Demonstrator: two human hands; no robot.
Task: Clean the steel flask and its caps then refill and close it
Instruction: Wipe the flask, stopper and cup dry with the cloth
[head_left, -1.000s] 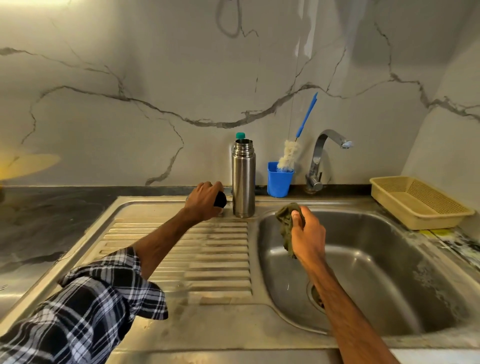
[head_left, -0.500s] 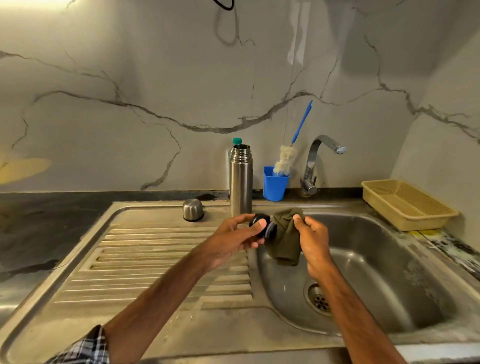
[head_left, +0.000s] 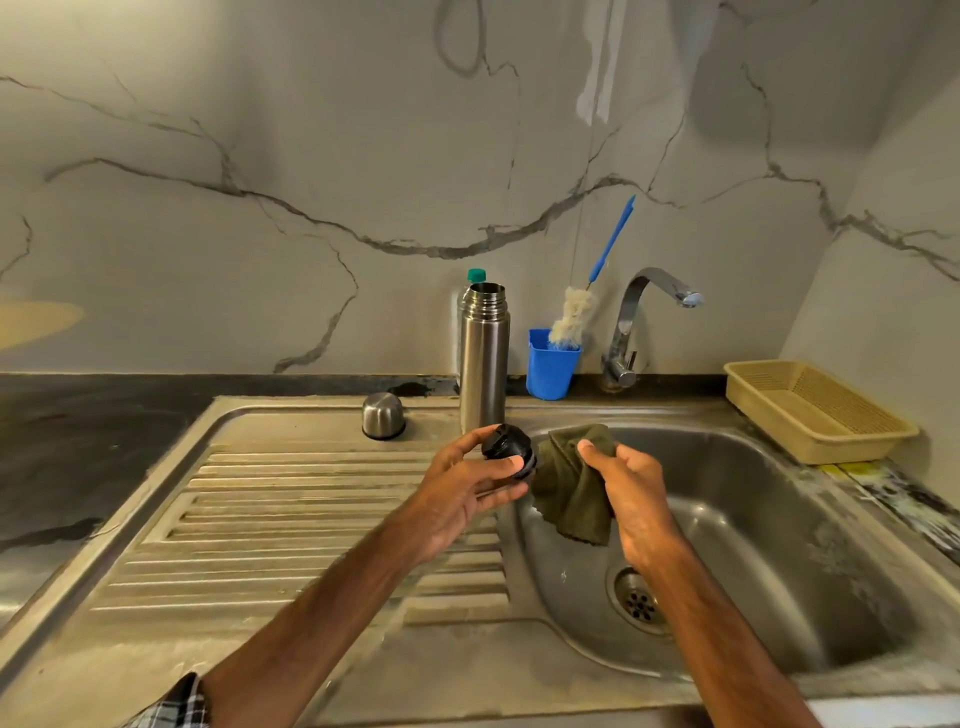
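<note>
While the left hand (head_left: 467, 480) had been reaching at the far edge of the drainboard (head_left: 311, 519) a sec earlier, beside the flask (head_left: 484, 358), it now sat nearer, over the seam btwn drainboard and sink (head_left: 779, 519), w/ the black stopper (head_left: 508, 451) pinched btwn thumb and fingers. Fingers were clamped round it, thumb on the near rim.

Right hand (head_left: 634, 483) was closed on the green cloth (head_left: 574, 491), thumb pressing a fold at the top, rest hanging down over the basin. Cloth and stopper were touching, or v. close to it; a sec before they'd been well apart.

Flask stood upright, mouth open, at the far rim of the sink. Steel cup cap (head_left: 383, 415) sat mouth-down on the drainboard to the left of it, in plain view now the hand had left that spot. Blue cup (head_left: 550, 364) w/ bottle brush (head_left: 571, 312) stood just right of the flask, then the tap (head_left: 644, 317), no water running as far as I could tell. A yellow tray (head_left: 810, 410) sat far right.

Meaning for the task: stopper was picked up and brought to the cloth, so wiping the inner cap looked like the step in hand. Probably early-to-mid: the cup cap, refill and closing looked still ahead; I couldn't tell if the flask had been cleaned yet.
</note>
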